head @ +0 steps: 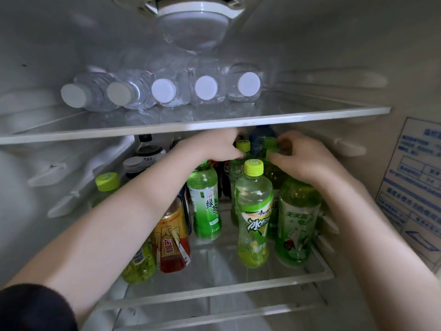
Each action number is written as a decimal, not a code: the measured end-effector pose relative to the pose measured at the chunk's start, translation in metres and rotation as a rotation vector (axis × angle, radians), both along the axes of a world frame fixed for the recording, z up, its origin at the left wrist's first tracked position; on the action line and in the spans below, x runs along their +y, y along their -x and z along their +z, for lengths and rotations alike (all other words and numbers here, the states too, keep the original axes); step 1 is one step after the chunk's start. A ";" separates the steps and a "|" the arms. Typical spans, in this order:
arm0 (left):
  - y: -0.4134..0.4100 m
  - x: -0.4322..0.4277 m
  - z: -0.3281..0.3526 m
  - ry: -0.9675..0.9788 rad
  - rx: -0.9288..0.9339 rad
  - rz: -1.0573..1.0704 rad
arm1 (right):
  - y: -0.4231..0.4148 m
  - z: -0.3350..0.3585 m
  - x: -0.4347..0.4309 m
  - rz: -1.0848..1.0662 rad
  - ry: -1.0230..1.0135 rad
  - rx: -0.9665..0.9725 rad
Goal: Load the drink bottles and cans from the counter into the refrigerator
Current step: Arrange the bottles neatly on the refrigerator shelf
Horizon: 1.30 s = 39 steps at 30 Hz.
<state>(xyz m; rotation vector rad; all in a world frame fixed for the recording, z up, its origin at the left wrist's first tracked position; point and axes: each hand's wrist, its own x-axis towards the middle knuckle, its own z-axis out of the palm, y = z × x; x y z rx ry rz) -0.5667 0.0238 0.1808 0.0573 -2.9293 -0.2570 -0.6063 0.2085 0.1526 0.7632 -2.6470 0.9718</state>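
Beneath the upper shelf [191, 127]: left hand [212, 147] grip pinches rear green-tea bottle [243, 145]; right hand [306, 161] grip clasps green-capped bottle [270, 141].

Five water bottles [164, 90] lay on the upper shelf [310, 113] above the left hand [214, 145]. Upright green tea bottles [254, 216] stood on the lower shelf [214, 266] below the right hand [307, 161].

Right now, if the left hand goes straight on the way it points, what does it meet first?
Most likely the yellow-green-capped bottle just off the fingertips of the left hand; they may already touch. A blue bottle stands further back. Depth is unclear there.
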 end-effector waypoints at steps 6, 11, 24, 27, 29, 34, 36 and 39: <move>0.023 0.001 0.002 -0.047 -0.112 -0.002 | 0.011 0.010 -0.011 0.075 -0.246 0.019; 0.026 -0.016 0.003 -0.059 -0.155 0.090 | 0.014 0.012 -0.012 0.093 -0.310 0.003; 0.015 -0.028 0.005 -0.110 -0.171 0.175 | 0.052 0.037 -0.054 0.078 -0.466 -0.047; 0.012 -0.030 0.005 -0.139 -0.184 0.178 | 0.057 0.039 -0.058 0.074 -0.516 -0.100; 0.011 -0.031 0.005 -0.130 -0.175 0.190 | 0.056 0.041 -0.058 0.107 -0.501 -0.134; 0.013 -0.034 0.000 -0.065 -0.116 0.242 | 0.054 0.040 -0.063 0.177 -0.508 -0.063; 0.013 -0.036 0.000 -0.049 -0.117 0.275 | 0.052 0.039 -0.067 0.199 -0.500 -0.037; 0.013 -0.039 0.005 -0.034 -0.145 0.311 | 0.048 0.039 -0.073 0.308 -0.472 -0.042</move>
